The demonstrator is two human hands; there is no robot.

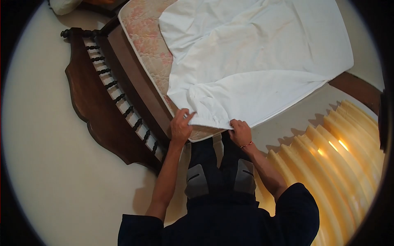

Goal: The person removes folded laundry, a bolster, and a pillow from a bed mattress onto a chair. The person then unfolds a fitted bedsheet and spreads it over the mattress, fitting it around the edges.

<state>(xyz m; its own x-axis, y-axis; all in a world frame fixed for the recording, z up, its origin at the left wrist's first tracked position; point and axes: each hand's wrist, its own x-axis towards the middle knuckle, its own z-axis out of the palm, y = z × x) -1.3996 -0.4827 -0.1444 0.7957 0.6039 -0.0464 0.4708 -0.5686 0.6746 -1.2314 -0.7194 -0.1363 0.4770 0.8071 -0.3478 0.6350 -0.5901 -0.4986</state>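
A white fitted sheet (254, 53) lies over much of a mattress (147, 37) with a pink floral pattern, whose left strip and near corner show bare. My left hand (181, 126) is at the near corner, its fingers bent round the gathered elastic edge of the sheet. To its right, my right hand (240, 133) pinches the same edge, so the hem stretches between the two hands just above the mattress corner. Folds bunch up in the sheet beyond my hands.
A dark wooden headboard (96, 98) with turned spindles stands along the left. Yellow pleated curtains (328, 160) hang at the lower right. A dark wooden bed rail (357, 88) shows at the right. A white object (63, 6) is at the top left.
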